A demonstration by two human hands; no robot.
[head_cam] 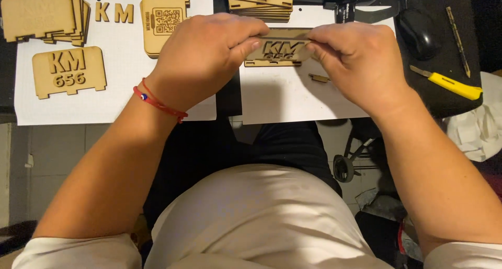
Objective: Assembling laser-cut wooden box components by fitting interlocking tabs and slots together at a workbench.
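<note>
Wooden panel (280, 48) pinched at both ends, left hand (204, 60) and right hand (361, 60) gripping; cut-out letters may snap if flexed above white sheet (293, 99).

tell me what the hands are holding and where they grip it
Both hands hold one thin wooden panel with cut-out characters: left hand pinches its left end, right hand its right end, just above the white paper.

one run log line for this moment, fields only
left hand: grips wooden plaque | right hand: grips same plaque | below: white paper sheet | nearby: yellow utility knife
</note>
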